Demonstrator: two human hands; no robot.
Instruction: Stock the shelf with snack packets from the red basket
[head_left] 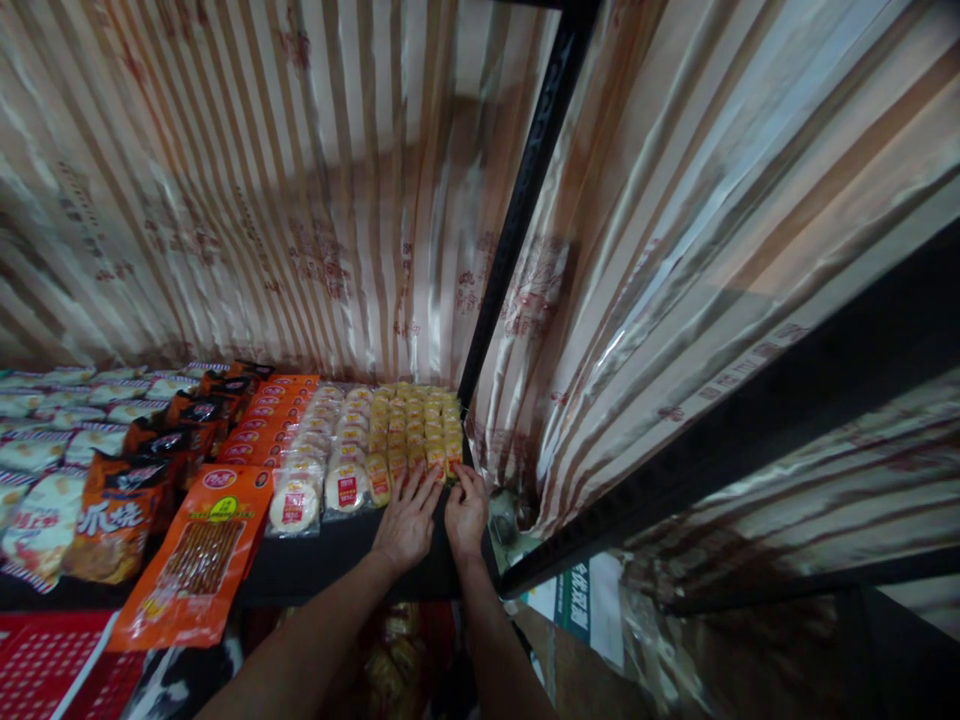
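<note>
Small yellow wrapped snack packets (415, 425) stand in tight rows at the right end of a black shelf (322, 565). My left hand (407, 522) has its fingers stretched out, with the tips against the front packets. Beside it, my right hand (466, 512) has bent fingers closed at the rightmost front packet (454, 467), which shows a red label. Left of these rows stand clear packs of round pale cakes (346, 485) and more round cakes (295, 503) with red labels.
Orange snack bags (202, 555) with brown sticks, black-and-orange bags (112, 520) and white bags (45, 515) fill the shelf's left. A red basket (45, 650) is below. A black post (517, 220) rises at the corner before striped sheeting (337, 200). Yellow packets (394, 660) lie underneath.
</note>
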